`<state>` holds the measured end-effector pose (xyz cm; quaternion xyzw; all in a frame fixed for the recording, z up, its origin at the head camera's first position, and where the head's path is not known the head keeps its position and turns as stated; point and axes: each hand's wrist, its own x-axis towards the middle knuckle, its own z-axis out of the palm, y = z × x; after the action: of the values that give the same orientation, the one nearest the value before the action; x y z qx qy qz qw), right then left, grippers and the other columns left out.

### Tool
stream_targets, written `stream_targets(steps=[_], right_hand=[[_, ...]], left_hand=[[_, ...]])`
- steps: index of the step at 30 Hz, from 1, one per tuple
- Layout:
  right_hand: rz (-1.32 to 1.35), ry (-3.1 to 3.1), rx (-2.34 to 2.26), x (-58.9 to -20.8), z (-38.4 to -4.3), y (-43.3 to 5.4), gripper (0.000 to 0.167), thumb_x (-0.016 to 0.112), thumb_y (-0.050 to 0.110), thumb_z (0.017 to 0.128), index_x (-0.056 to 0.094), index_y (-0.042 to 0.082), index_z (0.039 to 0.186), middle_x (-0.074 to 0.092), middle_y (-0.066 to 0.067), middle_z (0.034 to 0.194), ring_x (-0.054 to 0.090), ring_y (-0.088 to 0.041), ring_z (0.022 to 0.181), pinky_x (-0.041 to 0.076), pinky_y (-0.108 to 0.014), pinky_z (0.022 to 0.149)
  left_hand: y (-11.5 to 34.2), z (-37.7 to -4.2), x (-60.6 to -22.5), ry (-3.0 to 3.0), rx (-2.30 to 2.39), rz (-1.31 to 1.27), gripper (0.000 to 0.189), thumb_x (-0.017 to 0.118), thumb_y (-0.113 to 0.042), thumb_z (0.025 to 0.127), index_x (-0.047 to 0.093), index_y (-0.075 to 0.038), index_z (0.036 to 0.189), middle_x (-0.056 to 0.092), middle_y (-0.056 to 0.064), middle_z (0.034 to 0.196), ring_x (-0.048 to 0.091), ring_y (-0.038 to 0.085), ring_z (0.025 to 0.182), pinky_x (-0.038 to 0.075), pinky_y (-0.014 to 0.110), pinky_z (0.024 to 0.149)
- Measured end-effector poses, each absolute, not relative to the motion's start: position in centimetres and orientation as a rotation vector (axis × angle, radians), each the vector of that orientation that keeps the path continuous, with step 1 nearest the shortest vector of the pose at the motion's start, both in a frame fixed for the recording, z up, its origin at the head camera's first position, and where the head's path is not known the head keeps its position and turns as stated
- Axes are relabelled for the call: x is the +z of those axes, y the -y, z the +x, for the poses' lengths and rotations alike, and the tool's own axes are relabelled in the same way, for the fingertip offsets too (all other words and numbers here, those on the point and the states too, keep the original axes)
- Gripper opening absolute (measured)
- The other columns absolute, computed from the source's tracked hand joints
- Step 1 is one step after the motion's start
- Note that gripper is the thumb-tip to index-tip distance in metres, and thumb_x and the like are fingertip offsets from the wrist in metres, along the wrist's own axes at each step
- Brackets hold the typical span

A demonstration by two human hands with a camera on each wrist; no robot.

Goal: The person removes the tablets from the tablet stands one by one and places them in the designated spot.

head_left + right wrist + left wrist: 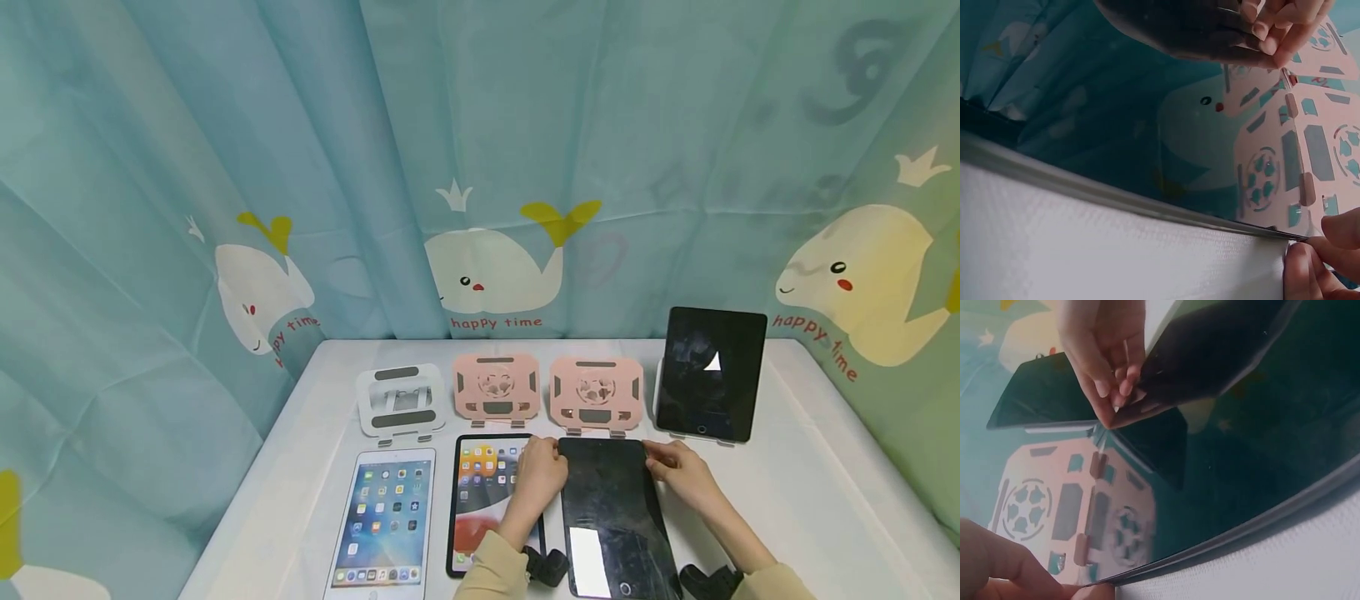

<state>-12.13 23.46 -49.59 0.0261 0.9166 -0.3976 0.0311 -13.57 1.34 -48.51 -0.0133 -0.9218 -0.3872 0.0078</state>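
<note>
A black-screened tablet (615,508) lies in front of the right-hand pink stand (596,393), its glossy screen facing up. At its upper left corner my left hand (542,475) pinches the edge; in the left wrist view the thumb and fingers of that left hand (1013,569) meet there. My right hand (684,473) pinches the opposite upper corner, and the right wrist view shows this right hand (1329,262) with its fingers at the rim. The screen mirrors the pink stand (1041,506) and the hands. Part of the lit tablet (476,517) is hidden behind my left hand and sleeve.
A white tablet (385,517) with a lit screen lies at the left. Behind stand a white stand (405,400) and another pink stand (495,387). At the back right a dark tablet (711,375) leans upright on a stand. A patterned curtain (495,125) borders the white table (810,500).
</note>
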Motion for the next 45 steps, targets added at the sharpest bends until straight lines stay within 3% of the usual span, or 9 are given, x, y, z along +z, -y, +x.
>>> stream_targets(steps=[8,14,21,28,38,45], right_hand=[[0.121,-2.755,-1.271,-49.5,-12.2,-23.6,0.038,0.059,0.005,0.089,0.057,-0.012,0.123,0.061,-0.018,0.097,0.053,-0.013,0.080,0.041,-0.023,0.064],[0.151,-2.640,-1.358,-49.0,-12.3,-24.1,0.035,0.054,0.007,0.093,0.057,-0.015,0.121,0.067,-0.026,0.107,0.066,-0.011,0.077,0.049,-0.019,0.066],[0.120,-2.597,-1.452,-48.6,-12.1,-24.9,0.030,0.052,0.006,0.095,0.058,-0.016,0.116,0.071,-0.019,0.093,0.063,-0.003,0.068,0.051,-0.019,0.061],[0.144,-2.703,-1.418,-48.4,-11.7,-26.1,0.027,0.054,0.008,0.095,0.063,-0.010,0.111,0.070,-0.012,0.086,0.056,-0.002,0.063,0.045,-0.019,0.061],[0.194,-2.760,-1.426,-47.8,-11.6,-28.2,0.031,0.052,0.016,0.098,0.062,-0.010,0.112,0.071,-0.017,0.091,0.059,-0.001,0.066,0.050,-0.018,0.061],[0.200,-2.789,-1.442,-46.9,-11.7,-30.1,0.034,0.050,0.017,0.100,0.057,-0.014,0.112,0.070,-0.013,0.090,0.062,0.003,0.069,0.054,-0.018,0.062]], left_hand=[[-1.0,-13.5,-48.4,2.876,-1.236,-0.116,0.017,0.057,0.001,0.080,0.069,0.006,0.091,0.054,0.011,0.078,0.049,0.022,0.069,0.041,0.031,0.061],[-1.0,-13.7,-48.7,2.810,-1.249,-0.142,0.025,0.058,0.001,0.079,0.071,0.005,0.100,0.054,0.005,0.074,0.048,0.016,0.067,0.038,0.025,0.059],[-1.3,-14.1,-48.3,2.779,-1.263,-0.161,0.023,0.058,-0.003,0.079,0.073,0.000,0.096,0.055,0.001,0.073,0.046,0.011,0.064,0.034,0.021,0.057],[-2.4,-14.7,-47.8,2.753,-1.274,-0.158,0.022,0.058,-0.008,0.082,0.074,-0.006,0.096,0.063,0.001,0.079,0.050,0.009,0.065,0.036,0.019,0.057],[-3.7,-15.8,-46.3,2.687,-1.399,-0.266,0.020,0.057,-0.007,0.085,0.073,-0.006,0.097,0.069,0.005,0.087,0.061,0.013,0.074,0.044,0.021,0.063],[-4.9,-16.9,-45.5,2.693,-1.471,-0.299,0.021,0.055,-0.008,0.089,0.073,-0.006,0.101,0.069,0.005,0.087,0.053,0.006,0.069,0.040,0.018,0.062]])
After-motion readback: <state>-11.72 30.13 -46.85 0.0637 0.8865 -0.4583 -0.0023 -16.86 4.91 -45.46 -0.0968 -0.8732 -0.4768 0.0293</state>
